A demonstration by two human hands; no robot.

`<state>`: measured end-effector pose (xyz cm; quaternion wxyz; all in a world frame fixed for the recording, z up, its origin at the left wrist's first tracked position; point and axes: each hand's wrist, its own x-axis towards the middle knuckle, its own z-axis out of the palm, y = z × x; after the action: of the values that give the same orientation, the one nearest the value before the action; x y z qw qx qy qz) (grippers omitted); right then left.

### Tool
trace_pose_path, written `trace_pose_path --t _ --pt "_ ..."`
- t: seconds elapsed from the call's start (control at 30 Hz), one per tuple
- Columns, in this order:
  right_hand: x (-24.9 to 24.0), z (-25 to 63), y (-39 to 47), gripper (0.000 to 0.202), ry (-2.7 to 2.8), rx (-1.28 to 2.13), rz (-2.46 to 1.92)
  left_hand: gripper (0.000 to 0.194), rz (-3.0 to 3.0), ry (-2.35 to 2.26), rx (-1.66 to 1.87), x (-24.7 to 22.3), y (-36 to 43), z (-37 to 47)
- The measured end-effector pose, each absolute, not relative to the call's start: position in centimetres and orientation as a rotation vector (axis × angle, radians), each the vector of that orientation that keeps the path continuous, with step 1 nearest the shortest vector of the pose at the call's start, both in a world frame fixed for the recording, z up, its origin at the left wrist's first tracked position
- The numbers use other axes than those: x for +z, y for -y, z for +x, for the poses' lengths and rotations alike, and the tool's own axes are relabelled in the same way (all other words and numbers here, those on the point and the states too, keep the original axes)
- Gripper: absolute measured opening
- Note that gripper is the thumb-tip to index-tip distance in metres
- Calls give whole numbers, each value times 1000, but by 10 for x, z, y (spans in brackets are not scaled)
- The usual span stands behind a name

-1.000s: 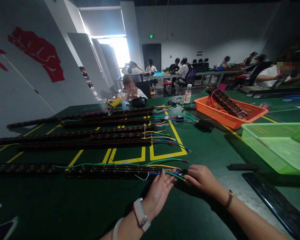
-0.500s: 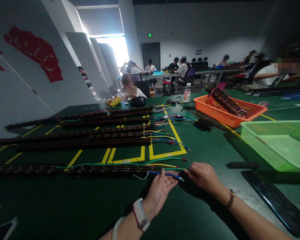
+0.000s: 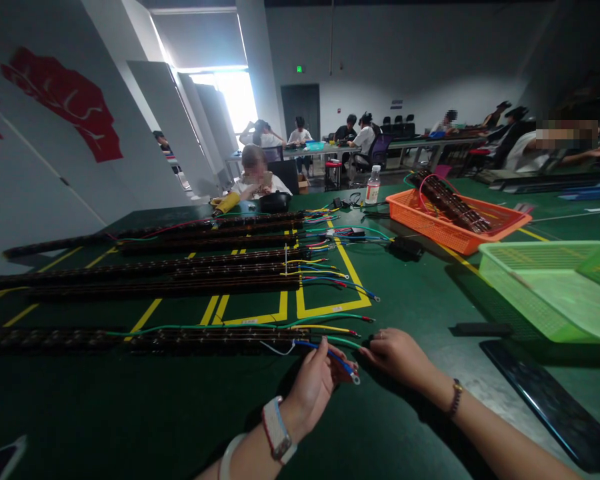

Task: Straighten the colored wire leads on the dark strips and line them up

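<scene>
Head cam: bottle lbl (image 3: 373, 192) unreadable; hands (image 3: 313, 387) w/ blue wire (image 3: 341, 362), green wire (image 3: 344, 341).

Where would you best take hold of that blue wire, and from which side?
I'd probably pinch the blue wire just behind its metal ring, coming from the near side: that end juts past the dark bundle and slants toward the person. The left hand has its thumb over it farther back.

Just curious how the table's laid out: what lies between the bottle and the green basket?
The orange basket, holding a dark bundle, as the head view shows.
</scene>
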<state>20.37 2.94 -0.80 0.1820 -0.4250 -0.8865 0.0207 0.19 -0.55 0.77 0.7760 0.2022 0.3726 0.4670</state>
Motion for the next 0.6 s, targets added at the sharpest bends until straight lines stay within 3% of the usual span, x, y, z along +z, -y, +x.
trace_pose_path --t 0.27,0.6 --pt "13 199 -7 45 2247 -156 -913 32 436 -711 1026 3 4 3" --pt "5 171 4 32 2335 69 -1112 42 425 -702 1052 8 6 1"
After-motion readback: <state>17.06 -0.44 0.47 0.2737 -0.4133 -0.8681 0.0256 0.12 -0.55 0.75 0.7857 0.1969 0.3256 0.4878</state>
